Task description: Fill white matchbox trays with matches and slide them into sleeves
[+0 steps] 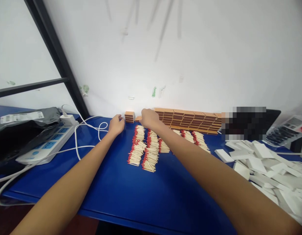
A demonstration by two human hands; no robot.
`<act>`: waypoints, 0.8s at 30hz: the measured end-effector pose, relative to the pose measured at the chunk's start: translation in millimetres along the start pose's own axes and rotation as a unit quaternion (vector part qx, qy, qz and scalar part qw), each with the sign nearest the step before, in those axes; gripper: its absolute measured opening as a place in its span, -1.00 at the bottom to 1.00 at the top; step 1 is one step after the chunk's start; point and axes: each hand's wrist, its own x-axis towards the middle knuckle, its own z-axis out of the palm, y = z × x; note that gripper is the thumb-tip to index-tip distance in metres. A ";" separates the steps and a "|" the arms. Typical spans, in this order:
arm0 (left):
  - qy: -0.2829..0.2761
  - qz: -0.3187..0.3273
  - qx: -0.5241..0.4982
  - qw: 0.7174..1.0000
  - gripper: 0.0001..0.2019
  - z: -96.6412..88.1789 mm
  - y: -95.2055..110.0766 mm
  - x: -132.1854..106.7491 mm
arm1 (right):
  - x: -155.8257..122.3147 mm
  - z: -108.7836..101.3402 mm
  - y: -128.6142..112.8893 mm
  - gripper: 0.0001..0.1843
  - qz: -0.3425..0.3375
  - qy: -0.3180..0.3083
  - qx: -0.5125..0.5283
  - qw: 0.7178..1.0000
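Both my arms reach across a blue table (121,192) to the white wall. My left hand (116,125) is curled, its fingers closed beside a small stack of orange matchbox trays (129,116); what it holds, if anything, is hidden. My right hand (149,118) is closed over something orange at the left end of a long wall of stacked orange matchboxes (190,121). Rows of red-tipped matches (146,150) lie in bundles under my right forearm.
A white power strip (47,145) with looping white cables lies at left, next to a black bag (21,130). A heap of white matchbox sleeves (268,169) covers the right side. A calculator (288,129) sits far right. A black metal frame (55,55) leans at left.
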 end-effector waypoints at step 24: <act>-0.050 0.027 0.031 0.998 -0.47 5.1 11.2 -10.9 | 1.3 28.0 16.9 -0.70 0.018 0.018 0.021 0.999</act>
